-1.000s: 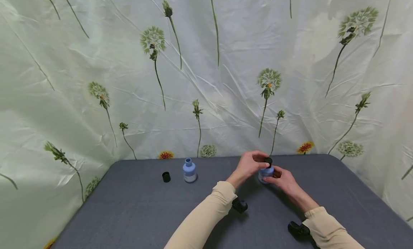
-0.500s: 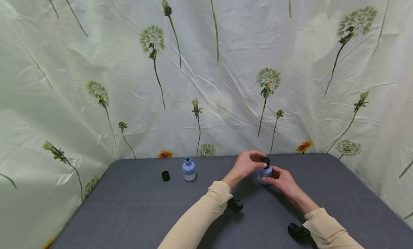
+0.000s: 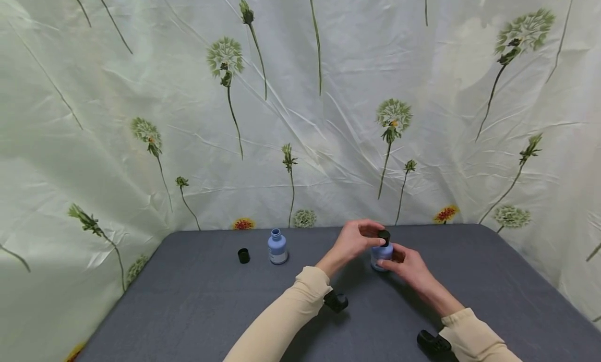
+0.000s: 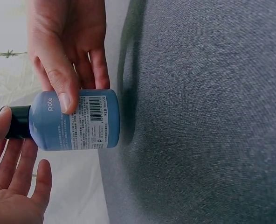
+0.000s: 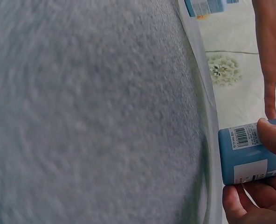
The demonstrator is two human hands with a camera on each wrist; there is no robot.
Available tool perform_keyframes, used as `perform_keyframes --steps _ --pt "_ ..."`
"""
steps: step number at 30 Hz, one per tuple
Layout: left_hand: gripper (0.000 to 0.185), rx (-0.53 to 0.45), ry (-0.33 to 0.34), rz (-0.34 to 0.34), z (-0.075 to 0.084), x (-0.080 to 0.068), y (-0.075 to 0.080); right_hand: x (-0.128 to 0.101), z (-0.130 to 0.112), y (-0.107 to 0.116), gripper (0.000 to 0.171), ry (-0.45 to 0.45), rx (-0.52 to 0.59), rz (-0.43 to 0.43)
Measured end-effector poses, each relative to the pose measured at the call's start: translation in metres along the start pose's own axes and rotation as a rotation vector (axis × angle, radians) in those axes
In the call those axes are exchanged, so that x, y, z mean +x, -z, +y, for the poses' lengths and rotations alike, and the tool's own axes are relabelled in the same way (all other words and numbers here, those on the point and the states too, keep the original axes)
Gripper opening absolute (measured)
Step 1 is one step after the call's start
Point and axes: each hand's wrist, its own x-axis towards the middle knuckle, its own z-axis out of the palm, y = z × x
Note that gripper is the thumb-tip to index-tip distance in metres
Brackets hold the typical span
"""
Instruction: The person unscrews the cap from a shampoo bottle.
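A small blue bottle [image 3: 381,255] stands on the grey table [image 3: 197,310] right of centre, with a black cap [image 3: 385,237] on its neck. My left hand [image 3: 375,236] reaches over from the left and pinches that cap. My right hand [image 3: 394,260] grips the bottle's body from the right. In the left wrist view the blue bottle [image 4: 72,119] shows a white label, with the right thumb [image 4: 63,88] across it and a left fingertip against the black cap [image 4: 19,122]. In the right wrist view the right thumb [image 5: 273,137] and fingers wrap the blue bottle [image 5: 247,156].
A second blue bottle [image 3: 277,247] stands uncapped at the back left of the table. Its loose black cap [image 3: 243,255] lies to its left. A flower-printed sheet [image 3: 300,106] hangs close behind and around the table. Black wrist cameras [image 3: 336,301] sit under both forearms.
Both hands and the bottle have drifted slightly to the left. The left fingers stay on the cap and the right hand keeps its hold on the body.
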Motion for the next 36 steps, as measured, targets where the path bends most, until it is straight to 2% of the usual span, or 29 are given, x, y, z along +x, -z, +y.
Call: perform_keyframes --steps 16,25,36 --pt "0.026 -0.050 0.037 -0.002 0.003 -0.015 0.016 -0.005 -0.011 -0.014 0.056 0.017 0.013 0.020" --pt "0.024 -0.079 0.055 -0.016 0.006 -0.022 0.024 -0.006 -0.018 -0.020 0.057 -0.031 0.010 0.024" --pt "0.027 -0.066 0.031 -0.016 0.013 -0.033 0.037 -0.013 -0.032 -0.028 0.059 -0.037 0.070 0.007"
